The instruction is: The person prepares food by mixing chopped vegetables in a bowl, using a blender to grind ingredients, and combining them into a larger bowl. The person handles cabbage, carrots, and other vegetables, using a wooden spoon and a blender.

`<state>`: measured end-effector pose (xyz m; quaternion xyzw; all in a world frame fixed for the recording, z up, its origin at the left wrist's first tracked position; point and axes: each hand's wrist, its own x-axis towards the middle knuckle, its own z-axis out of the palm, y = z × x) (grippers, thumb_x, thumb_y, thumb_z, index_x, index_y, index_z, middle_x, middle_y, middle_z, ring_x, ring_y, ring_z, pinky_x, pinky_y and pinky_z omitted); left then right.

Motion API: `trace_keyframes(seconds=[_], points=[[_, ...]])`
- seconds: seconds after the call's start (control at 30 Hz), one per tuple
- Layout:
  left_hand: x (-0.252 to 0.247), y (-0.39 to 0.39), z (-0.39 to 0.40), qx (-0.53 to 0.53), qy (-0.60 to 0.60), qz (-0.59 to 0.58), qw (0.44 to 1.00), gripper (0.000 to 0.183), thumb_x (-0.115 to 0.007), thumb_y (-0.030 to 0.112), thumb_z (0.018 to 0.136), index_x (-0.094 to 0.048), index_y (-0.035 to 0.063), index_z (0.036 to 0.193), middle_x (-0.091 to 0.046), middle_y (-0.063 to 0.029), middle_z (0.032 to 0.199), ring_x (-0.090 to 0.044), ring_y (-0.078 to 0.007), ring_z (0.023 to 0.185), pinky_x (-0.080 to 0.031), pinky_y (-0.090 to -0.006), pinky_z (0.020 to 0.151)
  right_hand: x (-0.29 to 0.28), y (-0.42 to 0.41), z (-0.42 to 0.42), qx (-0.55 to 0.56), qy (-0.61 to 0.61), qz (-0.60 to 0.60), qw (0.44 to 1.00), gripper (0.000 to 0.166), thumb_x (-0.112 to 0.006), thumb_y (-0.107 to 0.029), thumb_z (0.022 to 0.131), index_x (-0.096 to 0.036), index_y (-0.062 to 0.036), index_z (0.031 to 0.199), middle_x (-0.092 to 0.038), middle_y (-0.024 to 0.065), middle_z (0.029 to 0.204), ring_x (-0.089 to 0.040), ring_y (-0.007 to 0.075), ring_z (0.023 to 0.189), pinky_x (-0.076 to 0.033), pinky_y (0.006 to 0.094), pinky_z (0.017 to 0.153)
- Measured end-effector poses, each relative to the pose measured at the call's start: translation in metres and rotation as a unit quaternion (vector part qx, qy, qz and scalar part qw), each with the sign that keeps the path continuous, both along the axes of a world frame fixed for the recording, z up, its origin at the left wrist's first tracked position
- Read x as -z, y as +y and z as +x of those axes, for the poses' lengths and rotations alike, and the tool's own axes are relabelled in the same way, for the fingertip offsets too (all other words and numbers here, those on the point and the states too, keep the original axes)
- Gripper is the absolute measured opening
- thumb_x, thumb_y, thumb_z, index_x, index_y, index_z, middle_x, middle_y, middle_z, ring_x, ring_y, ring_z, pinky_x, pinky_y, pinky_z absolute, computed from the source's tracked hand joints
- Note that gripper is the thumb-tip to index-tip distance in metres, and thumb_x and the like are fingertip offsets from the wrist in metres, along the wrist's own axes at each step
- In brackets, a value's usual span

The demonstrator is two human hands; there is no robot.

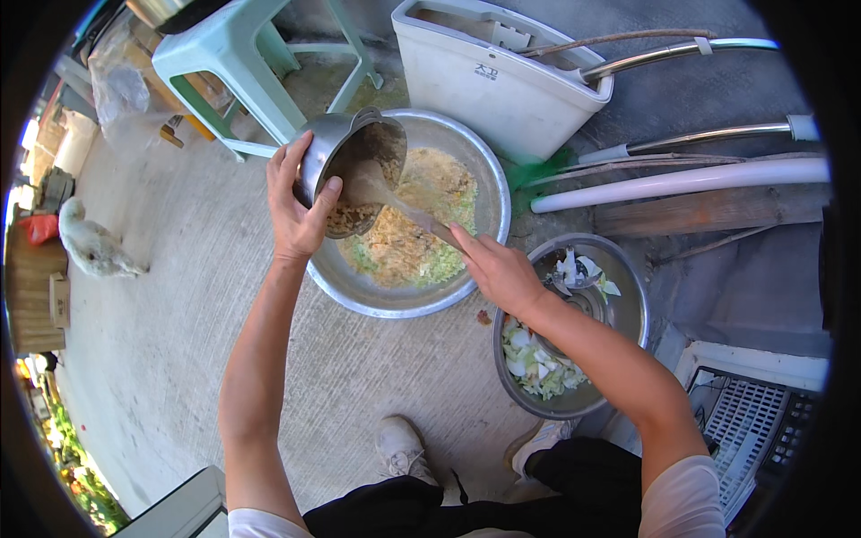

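My left hand [301,198] grips a metal pot [319,151] from its left side. The pot is tilted over a wide metal basin [397,311], its mouth facing right, with brownish crumbly food inside. In my right hand [501,272] is the handle of a spatula or ladle [417,214], its broad end inside the pot's mouth. Below, the basin holds a heap of yellowish-brown crumbly food [403,245] with pale green chopped bits. Under my right forearm stands a second metal bowl [632,289] with cut cabbage-like leaves [538,360] in it.
A pale green plastic stool [229,50] stands behind the basin. Beside it is a white mop bucket [498,87]. Metal and white poles [679,183] and a wooden plank [713,210] lie at right. A small white dog [94,242] is at far left. A white plastic crate [743,410] sits lower right.
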<state>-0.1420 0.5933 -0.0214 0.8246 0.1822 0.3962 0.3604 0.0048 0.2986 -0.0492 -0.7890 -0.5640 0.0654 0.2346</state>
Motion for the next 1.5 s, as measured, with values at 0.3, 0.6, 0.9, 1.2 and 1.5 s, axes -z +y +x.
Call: trace_keyframes(seconds=[0.3, 0.6, 0.9, 1.2, 1.5], points=[[0.020, 0.003, -0.007, -0.020, -0.068, -0.174, 0.982, 0.073, -0.065, 0.041, 0.093, -0.042, 0.0004, 0.148, -0.046, -0.0165, 0.145, -0.043, -0.0257, 0.134, -0.033, -0.0401, 0.112, -0.021, 0.010, -0.008, 0.012, 0.075, 0.150, 0.986, 0.045, -0.056, -0.011, 0.098, -0.046, -0.0017, 0.141, -0.060, 0.0123, 0.083, -0.064, 0.0290, 0.062, -0.052, 0.0424, 0.053], [0.041, -0.005, -0.003, 0.068, -0.160, -0.293, 0.940, 0.070, -0.050, 0.047, 0.100, -0.036, -0.0011, 0.150, -0.044, -0.0164, 0.147, -0.041, -0.0277, 0.137, -0.030, -0.0413, 0.115, -0.066, 0.065, -0.093, 0.033, 0.830, 0.071, 0.552, 0.048, -0.045, -0.017, 0.107, -0.035, -0.0049, 0.152, -0.047, -0.0033, 0.072, -0.044, 0.0037, 0.050, -0.038, 0.0232, 0.040], [0.013, 0.010, -0.024, 0.045, 0.005, -0.053, 0.998, 0.084, -0.055, 0.058, 0.092, -0.041, -0.0018, 0.149, -0.049, -0.0201, 0.141, -0.045, -0.0315, 0.132, -0.029, -0.0432, 0.115, -0.037, 0.024, -0.035, -0.033, -0.027, -0.106, 0.993, 0.063, -0.059, -0.001, 0.085, -0.046, -0.0016, 0.146, -0.065, 0.0156, 0.079, -0.067, 0.0301, 0.060, -0.055, 0.0387, 0.051], [0.015, -0.004, -0.003, 0.003, 0.013, 0.044, 0.999, 0.083, -0.062, 0.060, 0.086, -0.048, 0.0036, 0.146, -0.047, -0.0215, 0.136, -0.044, -0.0357, 0.130, -0.032, -0.0466, 0.111, -0.019, 0.023, -0.011, 0.006, -0.035, -0.033, 0.999, 0.061, -0.060, -0.002, 0.085, -0.050, -0.0086, 0.145, -0.063, 0.0120, 0.078, -0.067, 0.0297, 0.060, -0.055, 0.0416, 0.052], [0.029, 0.009, -0.011, -0.044, -0.004, -0.002, 0.999, 0.076, -0.060, 0.053, 0.092, -0.045, 0.0042, 0.149, -0.047, -0.0182, 0.144, -0.044, -0.0303, 0.135, -0.030, -0.0435, 0.116, -0.032, -0.031, 0.010, 0.013, 0.014, -0.012, 1.000, 0.053, -0.062, -0.010, 0.092, -0.050, -0.0069, 0.144, -0.067, 0.0137, 0.083, -0.067, 0.0307, 0.062, -0.055, 0.0432, 0.056]])
